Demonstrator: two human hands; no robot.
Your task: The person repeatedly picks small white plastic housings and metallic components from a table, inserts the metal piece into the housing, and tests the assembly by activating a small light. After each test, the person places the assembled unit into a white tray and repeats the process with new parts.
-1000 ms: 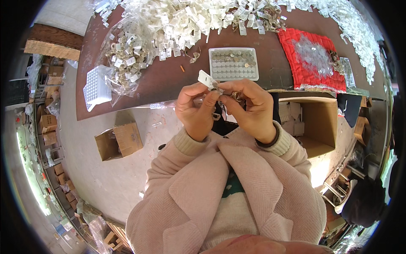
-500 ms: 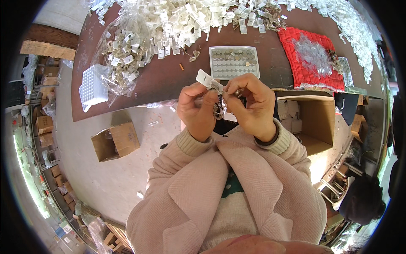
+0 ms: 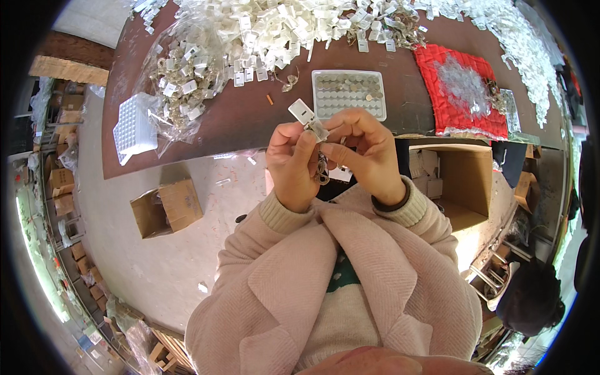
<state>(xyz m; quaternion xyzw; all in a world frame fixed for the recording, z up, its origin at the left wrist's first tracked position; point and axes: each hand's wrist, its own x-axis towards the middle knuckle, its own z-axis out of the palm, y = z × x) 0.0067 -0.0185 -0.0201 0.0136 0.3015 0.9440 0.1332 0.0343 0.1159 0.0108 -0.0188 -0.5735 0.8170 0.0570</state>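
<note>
Above the table's near edge, both my hands are at a small white plastic case (image 3: 302, 111) with its slotted lid swung open. My left hand (image 3: 289, 165) pinches it between thumb and fingers. Thumb and forefinger of my right hand (image 3: 372, 153) close on its right edge; anything tiny between those fingertips is hidden. A thin coiled wire bundle (image 3: 322, 169) dangles below the case, between my hands. Just beyond, a clear tray (image 3: 349, 117) holds rows of round coin-like cells, with one golden disc on top.
White cases (image 3: 275, 37) lie heaped at the far side of the brown table (image 3: 237, 134). A plastic bag of wired cases (image 3: 187, 81) and stacked white trays (image 3: 136, 128) are left. Right is a red quilted cloth (image 3: 453, 94). Open cardboard boxes (image 3: 465, 181) (image 3: 181, 206) stand below.
My right hand has shifted slightly left and down, its fingers nearer the case. The case has tilted more upright, and its wire bundle shows more clearly.
</note>
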